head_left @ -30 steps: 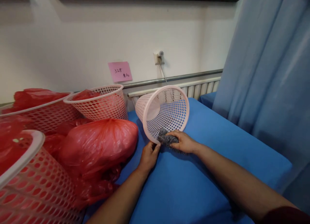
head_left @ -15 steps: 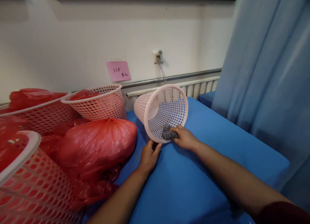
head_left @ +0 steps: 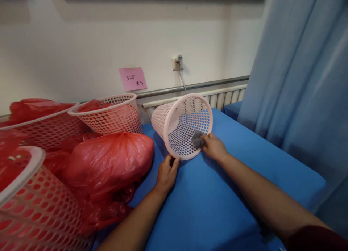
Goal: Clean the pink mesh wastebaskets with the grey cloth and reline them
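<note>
A pink perforated plastic basket [head_left: 168, 124] lies on its side on the blue surface [head_left: 217, 200], its open mouth turned toward me. My right hand [head_left: 214, 146] is closed on a small grey cloth [head_left: 197, 138] and presses it against the inside of the basket near the lower right rim. My left hand [head_left: 166, 173] rests on the blue surface with its fingertips touching the basket's lower rim, fingers partly curled.
A full red plastic bag [head_left: 108, 160] lies left of the basket. Several more pink baskets [head_left: 111, 115] lined with red bags stand at the left. A blue curtain [head_left: 301, 80] hangs at the right. A pink note [head_left: 133, 78] and a wall socket [head_left: 176, 62] are on the wall.
My right hand has carried the grey cloth from the basket's bottom rim up and to the right along the inside. The left hand has stayed at the rim.
</note>
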### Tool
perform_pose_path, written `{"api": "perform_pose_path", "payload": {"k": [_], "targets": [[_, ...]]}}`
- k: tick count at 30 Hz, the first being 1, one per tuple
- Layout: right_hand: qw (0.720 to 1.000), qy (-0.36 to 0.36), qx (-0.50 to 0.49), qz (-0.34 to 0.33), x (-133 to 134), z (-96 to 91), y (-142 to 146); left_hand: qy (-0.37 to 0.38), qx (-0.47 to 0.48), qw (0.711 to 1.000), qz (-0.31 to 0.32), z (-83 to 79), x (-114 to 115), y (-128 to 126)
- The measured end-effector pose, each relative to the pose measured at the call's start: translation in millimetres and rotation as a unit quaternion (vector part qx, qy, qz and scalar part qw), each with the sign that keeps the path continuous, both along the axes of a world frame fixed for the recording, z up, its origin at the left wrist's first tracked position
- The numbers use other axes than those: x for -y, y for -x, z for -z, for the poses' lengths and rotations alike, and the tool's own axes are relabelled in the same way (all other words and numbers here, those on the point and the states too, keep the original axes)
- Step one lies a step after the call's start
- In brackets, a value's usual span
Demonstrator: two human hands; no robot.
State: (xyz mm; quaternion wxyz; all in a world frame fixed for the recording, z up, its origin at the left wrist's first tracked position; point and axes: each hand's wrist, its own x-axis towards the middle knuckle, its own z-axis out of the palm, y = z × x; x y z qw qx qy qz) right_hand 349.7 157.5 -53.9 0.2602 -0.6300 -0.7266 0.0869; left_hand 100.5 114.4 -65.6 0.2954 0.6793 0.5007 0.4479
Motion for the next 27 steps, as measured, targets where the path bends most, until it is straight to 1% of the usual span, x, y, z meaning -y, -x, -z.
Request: {"api": "perform_pose_path", "payload": {"k": [2, 4, 5, 6, 7, 8, 10, 11, 12, 13, 14, 15, 16, 17, 18, 20, 21, 22, 23, 24, 25, 26, 27], "targets": [[0.994, 0.009, -0.021, -0.110, 10.2, 5.5, 20.4, 0.003, -0.008, 1.000, 0.004, 2.4, -1.5, 0.2], [0.978, 0.010, -0.064, -0.199, 16.0, 9.4, 32.6, 0.012, -0.011, 1.000, 0.013, 3.8, -2.4, 1.2], [0.970, 0.012, -0.086, -0.228, 16.1, 10.1, 33.2, 0.016, -0.006, 1.000, 0.015, 3.7, -2.4, 1.8], [0.966, 0.016, -0.099, -0.237, 14.2, 9.8, 29.8, 0.017, 0.002, 1.000, 0.014, 3.0, -1.9, 2.3], [0.971, 0.019, -0.099, -0.216, 10.6, 8.5, 22.8, 0.014, 0.011, 1.000, 0.007, 1.7, -1.1, 2.7], [0.982, 0.018, -0.086, -0.166, 6.0, 6.4, 13.3, 0.009, 0.022, 1.000, -0.003, -0.3, 0.1, 2.9], [0.999, 0.004, -0.048, -0.023, -3.9, 0.8, -7.7, -0.006, 0.036, 0.999, -0.023, -5.2, 2.7, 2.8], [0.999, -0.010, -0.030, 0.041, -7.7, -1.9, -16.3, -0.013, 0.040, 0.999, -0.031, -7.7, 4.0, 2.6], [0.996, -0.021, -0.016, 0.085, -10.2, -4.2, -22.1, -0.020, 0.041, 0.998, -0.036, -9.9, 5.0, 2.2], [0.994, -0.026, -0.006, 0.106, -10.9, -5.6, -24.4, -0.027, 0.040, 0.998, -0.040, -11.5, 5.7, 1.8], [0.994, -0.021, 0.001, 0.104, -10.0, -5.9, -22.9, -0.031, 0.038, 0.998, -0.042, -12.3, 6.0, 1.3], [0.997, -0.008, 0.001, 0.080, -7.6, -4.9, -18.0, -0.034, 0.035, 0.998, -0.043, -12.2, 5.9, 0.8], [0.999, 0.008, -0.008, 0.037, -4.1, -2.8, -10.5, -0.035, 0.033, 0.998, -0.041, -11.0, 5.4, 0.3], [0.999, 0.025, -0.030, -0.021, 0.0, 0.3, -1.4, -0.031, 0.031, 0.998, -0.035, -8.8, 4.4, 0.0], [0.993, 0.040, -0.065, -0.088, 4.1, 3.7, 8.0, -0.024, 0.029, 0.999, -0.026, -6.0, 3.2, -0.3], [0.964, 0.055, -0.147, -0.215, 10.7, 10.0, 22.9, -0.002, 0.028, 1.000, -0.006, 0.7, 0.3, -0.4], [0.949, 0.055, -0.176, -0.256, 12.3, 12.0, 26.5, 0.008, 0.029, 1.000, 0.005, 3.6, -1.0, -0.1], [0.942, 0.051, -0.185, -0.274, 12.5, 12.7, 26.8, 0.016, 0.031, 0.999, 0.013, 6.0, -2.1, 0.3], [0.947, 0.042, -0.174, -0.266, 11.3, 12.0, 23.7, 0.019, 0.031, 0.999, 0.016, 7.3, -2.8, 0.8], [0.961, 0.030, -0.146, -0.233, 8.8, 10.2, 17.4, 0.016, 0.031, 0.999, 0.012, 7.6, -3.1, 1.4], [0.978, 0.015, -0.110, -0.177, 5.4, 7.4, 8.7, 0.008, 0.028, 1.000, 0.004, 6.7, -2.8, 2.0], [0.991, 0.001, -0.077, -0.105, 1.5, 4.2, -1.5, -0.002, 0.024, 1.000, -0.007, 4.9, -1.9, 2.5], [0.998, -0.012, -0.050, -0.031, -2.4, 1.0, -11.9, -0.014, 0.018, 1.000, -0.018, 2.4, -0.7, 2.9]]}}
